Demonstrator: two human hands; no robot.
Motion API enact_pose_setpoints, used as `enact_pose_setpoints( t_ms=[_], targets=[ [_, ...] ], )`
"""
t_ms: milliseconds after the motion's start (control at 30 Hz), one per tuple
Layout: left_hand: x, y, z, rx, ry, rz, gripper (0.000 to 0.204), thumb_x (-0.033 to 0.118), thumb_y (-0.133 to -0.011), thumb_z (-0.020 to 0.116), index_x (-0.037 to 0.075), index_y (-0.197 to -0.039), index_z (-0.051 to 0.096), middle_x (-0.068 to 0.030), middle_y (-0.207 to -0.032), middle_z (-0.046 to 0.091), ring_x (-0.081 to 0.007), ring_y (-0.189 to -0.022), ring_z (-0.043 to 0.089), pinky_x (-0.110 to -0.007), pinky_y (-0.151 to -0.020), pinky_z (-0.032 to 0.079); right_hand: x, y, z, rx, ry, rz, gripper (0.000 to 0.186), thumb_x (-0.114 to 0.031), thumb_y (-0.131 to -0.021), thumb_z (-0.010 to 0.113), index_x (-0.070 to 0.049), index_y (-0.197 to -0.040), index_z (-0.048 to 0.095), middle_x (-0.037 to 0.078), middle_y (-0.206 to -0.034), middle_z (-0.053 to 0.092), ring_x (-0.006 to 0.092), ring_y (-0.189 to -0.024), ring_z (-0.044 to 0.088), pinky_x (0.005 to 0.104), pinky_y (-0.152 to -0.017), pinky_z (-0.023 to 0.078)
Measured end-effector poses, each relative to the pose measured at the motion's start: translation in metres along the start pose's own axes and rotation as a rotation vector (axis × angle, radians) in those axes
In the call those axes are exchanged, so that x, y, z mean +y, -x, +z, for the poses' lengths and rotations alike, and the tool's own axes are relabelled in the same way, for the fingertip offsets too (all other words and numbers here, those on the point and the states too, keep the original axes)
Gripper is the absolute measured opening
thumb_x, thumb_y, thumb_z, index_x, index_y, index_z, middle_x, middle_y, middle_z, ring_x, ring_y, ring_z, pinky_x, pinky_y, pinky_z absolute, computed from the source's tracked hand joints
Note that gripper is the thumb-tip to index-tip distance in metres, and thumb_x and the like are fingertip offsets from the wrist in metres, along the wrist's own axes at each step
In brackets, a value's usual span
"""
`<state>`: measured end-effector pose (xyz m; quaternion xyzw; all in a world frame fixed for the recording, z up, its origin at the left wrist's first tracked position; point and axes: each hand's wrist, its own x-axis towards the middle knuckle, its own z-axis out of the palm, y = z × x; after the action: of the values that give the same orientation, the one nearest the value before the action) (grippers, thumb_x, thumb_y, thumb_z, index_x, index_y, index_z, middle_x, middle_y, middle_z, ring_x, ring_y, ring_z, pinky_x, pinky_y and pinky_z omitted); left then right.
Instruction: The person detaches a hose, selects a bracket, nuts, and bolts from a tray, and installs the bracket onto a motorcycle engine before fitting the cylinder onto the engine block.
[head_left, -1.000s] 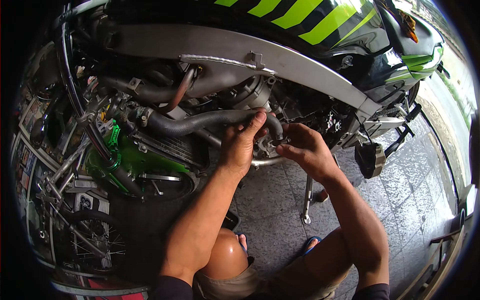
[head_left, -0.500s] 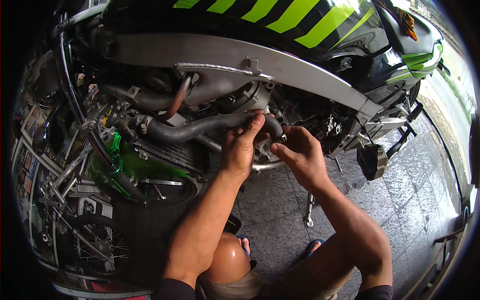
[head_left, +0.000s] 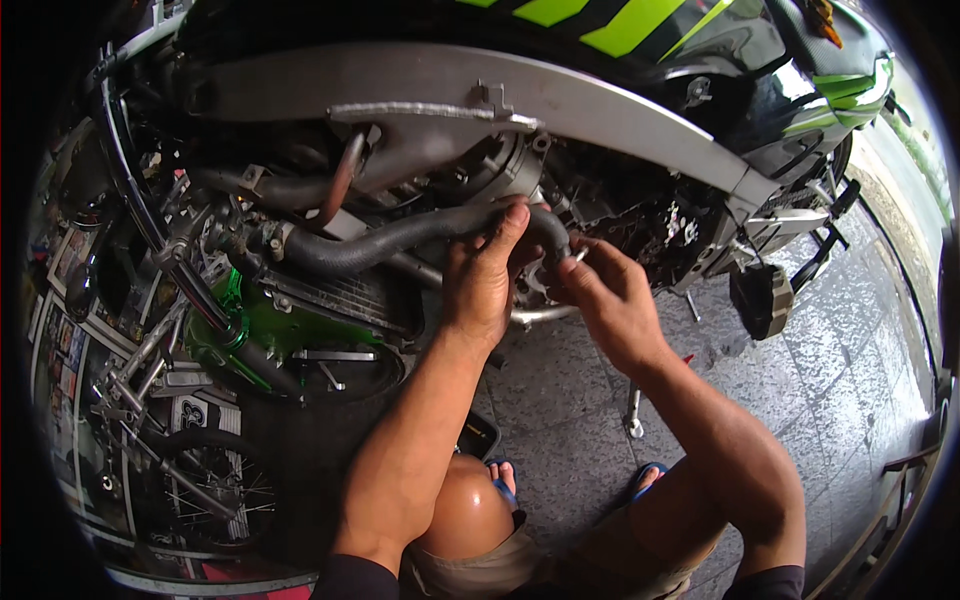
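A thick black radiator hose [head_left: 375,248] curves across the side of a motorcycle. Its left end is fastened by a metal hose clamp [head_left: 278,243]. My left hand [head_left: 483,285] is closed around the hose near its right bend, thumb pressed on top and fingers behind it. At the hose's down-turned right end, my right hand [head_left: 615,300] pinches with thumb and fingers. A small shiny metal piece shows at those fingertips, perhaps a clamp; the fingers hide most of it.
Above the hose runs the grey frame beam [head_left: 400,85]. Below it sit the radiator [head_left: 350,305] and a green fender [head_left: 265,325]. A black footpeg block [head_left: 762,302] juts out at right. A metal tool [head_left: 635,415] stands over the tiled floor; a spoked wheel [head_left: 220,490] lies lower left.
The view has shifted slightly. My right fingers have moved up and closed more tightly about the hose's end. My left hand keeps its grip on the hose.
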<state>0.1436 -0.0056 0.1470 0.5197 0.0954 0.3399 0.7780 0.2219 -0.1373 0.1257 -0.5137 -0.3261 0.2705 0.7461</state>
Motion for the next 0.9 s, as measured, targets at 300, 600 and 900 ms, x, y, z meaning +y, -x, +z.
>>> enact_pose_setpoints(
  t_ms=[300, 600, 900],
  targets=[
    [0.001, 0.001, 0.001, -0.019, -0.048, 0.003, 0.029, 0.033, -0.09, 0.067, 0.012, -0.11, 0.064, -0.0067, -0.109, 0.068, -0.0127, -0.098, 0.061, -0.029, -0.082, 0.044, -0.007, -0.006, -0.011, -0.007, -0.166, 0.147, 0.03, -0.004, -0.094, 0.047, 0.008, -0.122, 0.051, 0.015, -0.101, 0.064, 0.0203, -0.09, 0.065, 0.0331, -0.081, 0.054],
    [0.0, -0.001, 0.004, -0.029, -0.035, 0.025, 0.029, 0.032, -0.09, 0.067, 0.011, -0.109, 0.064, -0.0075, -0.107, 0.068, -0.0144, -0.097, 0.062, -0.032, -0.085, 0.047, 0.002, -0.007, -0.004, 0.018, 0.192, -0.124, 0.02, 0.007, -0.092, 0.051, 0.002, -0.112, 0.05, 0.013, -0.101, 0.065, 0.0149, -0.088, 0.065, 0.0275, -0.076, 0.052],
    [0.003, 0.002, 0.006, -0.01, -0.044, -0.011, 0.03, 0.033, -0.09, 0.067, 0.011, -0.111, 0.063, -0.0057, -0.105, 0.068, -0.0133, -0.094, 0.062, -0.029, -0.082, 0.046, -0.023, -0.01, -0.009, -0.025, 0.876, -0.038, 0.016, -0.015, -0.092, 0.062, 0.001, -0.095, 0.059, 0.006, -0.071, 0.061, 0.0102, -0.068, 0.059, 0.0287, -0.06, 0.046]
  ],
)
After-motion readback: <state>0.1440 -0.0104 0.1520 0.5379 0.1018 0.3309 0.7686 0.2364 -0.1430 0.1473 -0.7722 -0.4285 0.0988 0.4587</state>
